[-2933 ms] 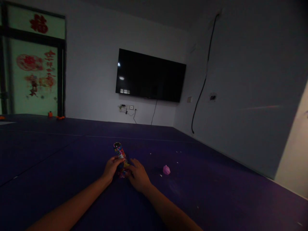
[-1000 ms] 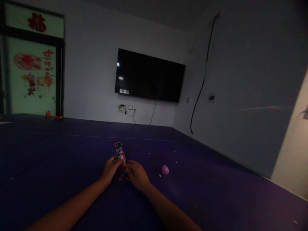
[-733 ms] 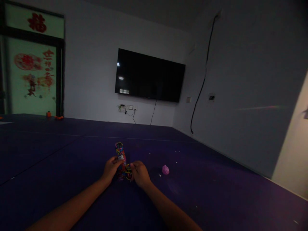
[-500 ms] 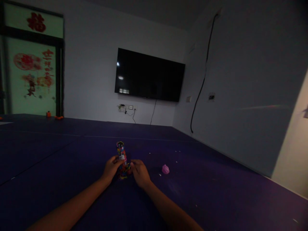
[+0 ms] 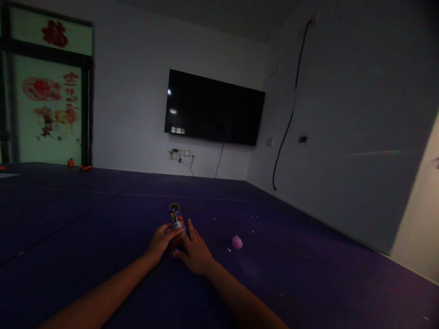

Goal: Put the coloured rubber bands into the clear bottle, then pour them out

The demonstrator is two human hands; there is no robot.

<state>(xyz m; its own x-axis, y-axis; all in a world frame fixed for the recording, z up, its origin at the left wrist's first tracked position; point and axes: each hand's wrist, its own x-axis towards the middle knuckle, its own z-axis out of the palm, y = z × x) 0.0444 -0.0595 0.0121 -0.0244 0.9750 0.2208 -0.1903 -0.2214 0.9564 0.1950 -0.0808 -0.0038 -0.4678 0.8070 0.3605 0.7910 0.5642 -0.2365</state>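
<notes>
My left hand [image 5: 161, 242] is closed round a clear tube [image 5: 176, 214] filled with small bright multicoloured pieces, too small to name. The tube leans with its rounded end away from me, and a pale label shows on its side. My right hand [image 5: 197, 251] lies against the tube's near part, fingers stretched out and thumb apart. Between my hands, a small heap of coloured pieces [image 5: 174, 251] shows on the purple surface, partly covered by my right hand. A crumpled pink lump [image 5: 237, 242] lies to the right of that hand.
The purple floor mat [image 5: 103, 228] carries scattered white scraps [image 5: 229, 250]. Orange objects [image 5: 85, 168] lie at the far left by the door. A television [image 5: 216, 109] hangs on the back wall, and a black cable [image 5: 291, 109] runs down the right wall.
My right hand has shifted left, from beside the heap onto it and the tube, and its fingers have spread. The tube's far end has moved slightly right.
</notes>
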